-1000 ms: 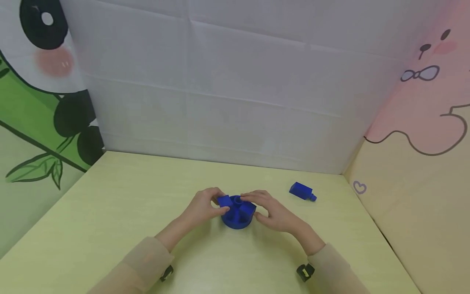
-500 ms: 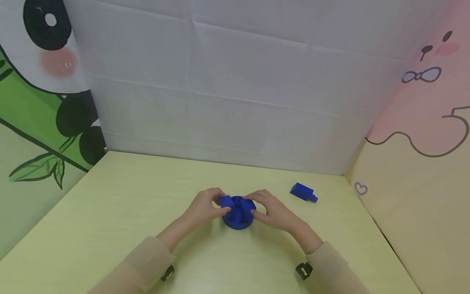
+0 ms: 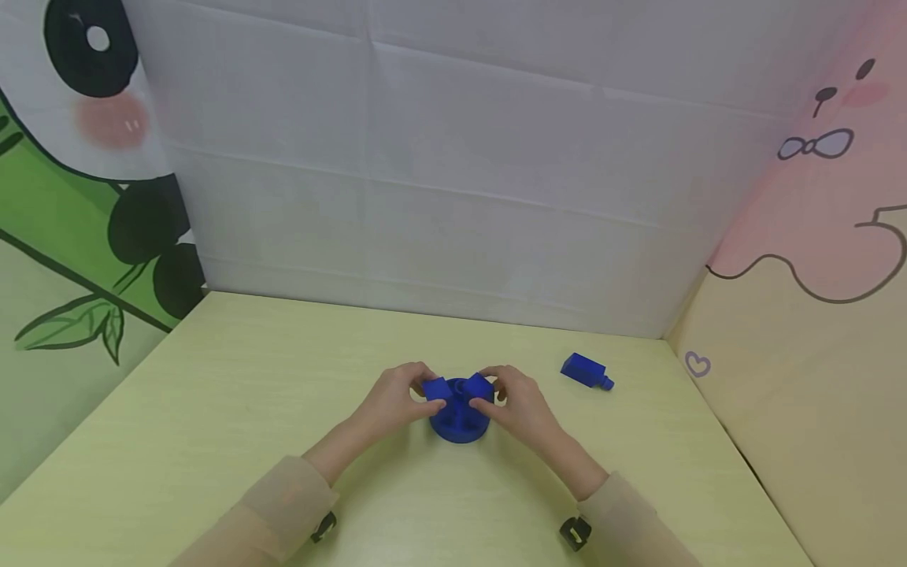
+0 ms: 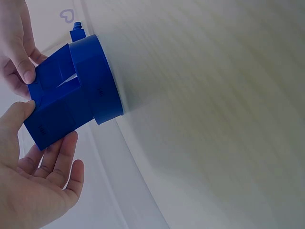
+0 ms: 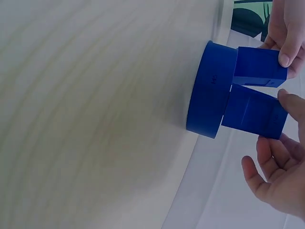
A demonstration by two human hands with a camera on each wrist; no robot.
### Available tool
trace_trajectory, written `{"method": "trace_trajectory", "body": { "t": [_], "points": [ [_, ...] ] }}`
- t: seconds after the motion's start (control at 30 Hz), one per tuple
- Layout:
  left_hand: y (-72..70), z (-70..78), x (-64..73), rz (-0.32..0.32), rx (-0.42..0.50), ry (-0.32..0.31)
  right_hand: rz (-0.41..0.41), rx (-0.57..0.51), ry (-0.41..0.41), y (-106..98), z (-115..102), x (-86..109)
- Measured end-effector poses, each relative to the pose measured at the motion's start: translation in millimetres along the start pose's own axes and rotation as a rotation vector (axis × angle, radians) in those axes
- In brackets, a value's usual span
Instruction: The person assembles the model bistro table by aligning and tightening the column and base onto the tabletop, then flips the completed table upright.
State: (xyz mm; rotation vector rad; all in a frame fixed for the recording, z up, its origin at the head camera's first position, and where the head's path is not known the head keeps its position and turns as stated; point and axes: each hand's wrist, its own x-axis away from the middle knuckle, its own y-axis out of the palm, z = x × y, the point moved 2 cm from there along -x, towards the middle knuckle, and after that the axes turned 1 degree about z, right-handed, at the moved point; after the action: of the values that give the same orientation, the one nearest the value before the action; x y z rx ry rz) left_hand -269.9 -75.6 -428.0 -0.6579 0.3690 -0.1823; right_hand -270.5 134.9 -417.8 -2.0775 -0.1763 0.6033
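A round blue base [image 3: 460, 431] with raised inner walls stands on the table, between both hands. Two blue rectangular blocks rise from it side by side. My left hand [image 3: 390, 402] pinches the left block [image 3: 436, 389] between thumb and fingers near its top; in the left wrist view that block [image 4: 57, 117] meets the base's rim [image 4: 102, 81]. With thumb and fingers, my right hand [image 3: 523, 403] grips the right block [image 3: 478, 386]. Seen from the right wrist, this block [image 5: 255, 112] stands at the base, slightly angled. Its lower end inside the base is hidden.
Another blue block with a narrow stepped peg [image 3: 585, 371] lies on its side at the table's back right. A pale wall [image 3: 425, 197] closes off the back of the yellowish table [image 3: 283, 354], and decorated panels stand left and right.
My right hand has closed its grip on the right block, which was leaning lower and now stands more upright. The left hand keeps its hold on the left block, nearly still.
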Motion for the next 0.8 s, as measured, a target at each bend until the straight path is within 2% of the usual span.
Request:
{"method": "trace_trajectory", "body": {
  "t": [0.23,0.4,0.53,0.7,0.8],
  "points": [
    [0.2,-0.1,0.0,0.003,0.0,-0.008,0.011,0.015,0.026,3.0,0.5,0.1],
    [0.8,-1.4,-0.2,0.003,-0.001,-0.013,-0.011,0.006,-0.015,-3.3,-0.3,2.2],
    [1.3,-1.5,-0.3,0.002,0.004,-0.011,-0.038,-0.023,-0.133,-9.8,3.8,3.0],
    [1.2,-1.3,-0.6,0.003,0.007,-0.004,-0.107,-0.035,-0.353,-11.9,10.9,-0.2],
    [0.9,-1.0,-0.8,0.004,0.005,-0.003,-0.154,-0.033,-0.425,-10.0,13.5,-2.3]
  ]
}}
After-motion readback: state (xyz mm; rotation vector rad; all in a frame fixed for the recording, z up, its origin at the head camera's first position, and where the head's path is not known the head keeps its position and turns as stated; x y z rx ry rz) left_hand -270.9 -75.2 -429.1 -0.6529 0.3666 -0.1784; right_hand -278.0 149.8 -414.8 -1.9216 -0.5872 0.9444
